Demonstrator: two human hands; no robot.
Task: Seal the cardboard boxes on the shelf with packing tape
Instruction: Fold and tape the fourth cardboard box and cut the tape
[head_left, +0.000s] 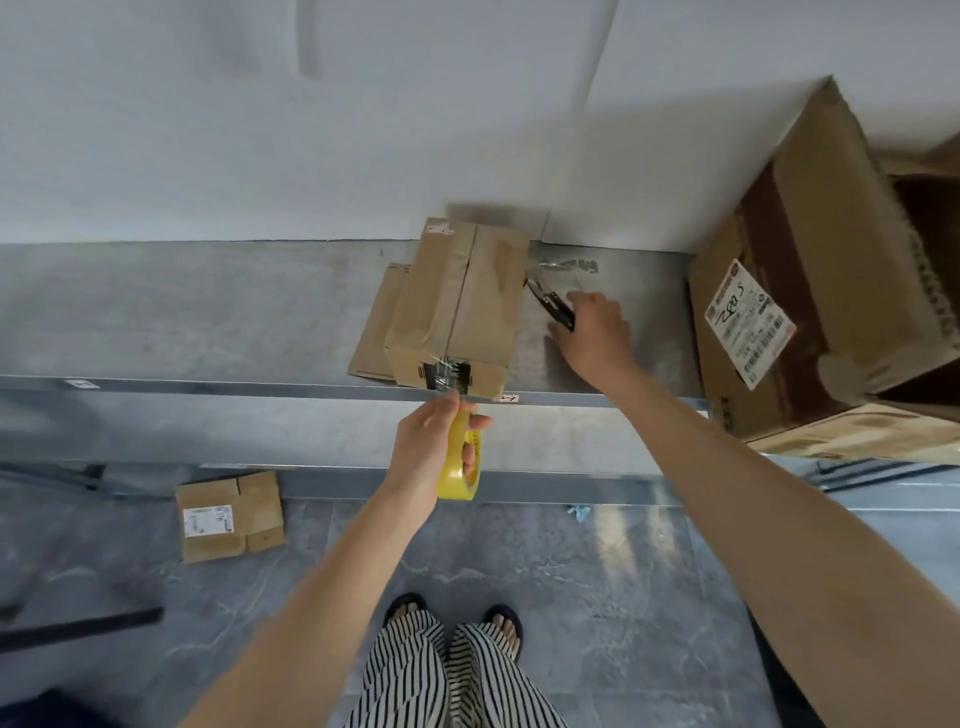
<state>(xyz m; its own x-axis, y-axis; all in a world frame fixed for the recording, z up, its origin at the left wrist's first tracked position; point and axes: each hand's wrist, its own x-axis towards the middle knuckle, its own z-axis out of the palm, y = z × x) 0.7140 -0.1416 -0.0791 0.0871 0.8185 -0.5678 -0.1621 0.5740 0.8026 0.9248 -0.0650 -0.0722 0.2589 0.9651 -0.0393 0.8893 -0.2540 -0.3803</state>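
Right now the left hand (441, 441) is gripping a yellow tape roll (460, 467), fingers curled through its core, and is holding it just off the front edge of the shelf (208, 312). A short stretch of clear tape (447, 387) is running from the roll up to the near face of the small cardboard box (457, 306). That box is sitting at the front edge, right of the shelf's middle, with its top flaps lying closed. It is resting on a flattened piece of cardboard (374, 322) that is sticking out to its left. The right hand (592, 332) is reaching onto the shelf just right of the box and touching the handle end of small black snips (548, 304); whether its fingers are closing on them cannot be told. A large cardboard box (805, 312) with a white label is standing tilted at the shelf's right end, well apart from the small one. Another small box (228, 514) is lying on the floor below.
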